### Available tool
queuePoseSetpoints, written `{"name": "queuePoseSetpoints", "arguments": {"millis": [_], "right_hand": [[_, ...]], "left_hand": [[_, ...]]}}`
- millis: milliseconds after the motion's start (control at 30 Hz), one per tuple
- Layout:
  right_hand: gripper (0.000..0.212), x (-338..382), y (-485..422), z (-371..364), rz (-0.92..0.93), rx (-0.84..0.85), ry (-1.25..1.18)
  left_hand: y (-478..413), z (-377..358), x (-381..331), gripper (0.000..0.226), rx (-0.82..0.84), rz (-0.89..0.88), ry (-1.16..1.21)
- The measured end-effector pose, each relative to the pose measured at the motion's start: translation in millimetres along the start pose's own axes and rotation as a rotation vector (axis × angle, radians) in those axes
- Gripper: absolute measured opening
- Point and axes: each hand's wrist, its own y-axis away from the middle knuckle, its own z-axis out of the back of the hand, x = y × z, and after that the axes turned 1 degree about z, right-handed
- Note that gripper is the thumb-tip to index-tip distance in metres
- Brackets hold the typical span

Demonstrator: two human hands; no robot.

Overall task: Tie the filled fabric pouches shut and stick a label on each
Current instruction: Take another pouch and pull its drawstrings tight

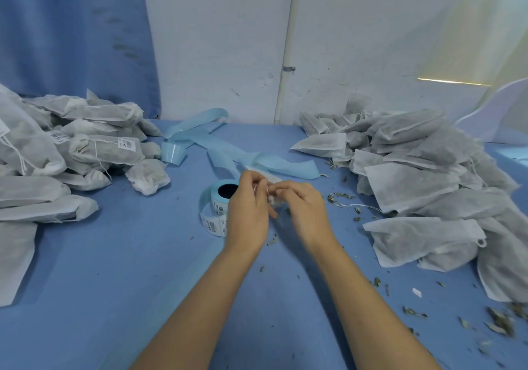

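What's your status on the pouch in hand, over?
Left hand and right hand both pinching the white string at a pouch neck. Pouch mostly hidden behind fingers. Label roll beside left hand. Nothing in the way.

Blue-covered table against a pale, scuffed wall

The table (94, 269) wears a plain blue cloth, littered with dried leaf scraps (498, 319) — thickest at the near right corner, with a smaller scatter (341, 196) nearer the middle. A small white paper scrap (417, 293) lies among them. Behind, a blue curtain (71, 32) hangs at the left beside white wall panels (217, 41) marked with smudges; a thin white pipe (287, 55) runs down the wall, held by a metal clip (288, 69). At far right — a pale curved board (497, 112).
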Motion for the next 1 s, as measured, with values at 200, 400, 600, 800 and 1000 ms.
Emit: {"name": "queuePoseSetpoints", "arguments": {"millis": [200,400,600,800,1000], "right_hand": [[0.019,8.9,-2.5,-2.5,0.064,0.072,0.072],[0.022,12.1,-3.6,4.7,0.067,0.097,-0.004],[0.026,6.8,-11.7,15.4,-0.164,0.178,-0.215],[0.024,5.2,-11.8,21.0,-0.222,0.245,-0.346],[0.022,-4.7,-6.4,12.9,-0.328,0.204,-0.433]], "left_hand": [[-2.4,-3.4,-1.7,0.021,-0.025,0.07,0.222],[-10.8,6.9,3.0,0.021,0.001,0.023,0.106],[-12.1,16.2,3.0,0.017,0.042,-0.053,-0.128],[-17.7,22.9,2.9,0.012,-0.039,-0.039,-0.128],[-19.8,26.5,5.7,0.014,-0.004,-0.004,-0.027]]}}
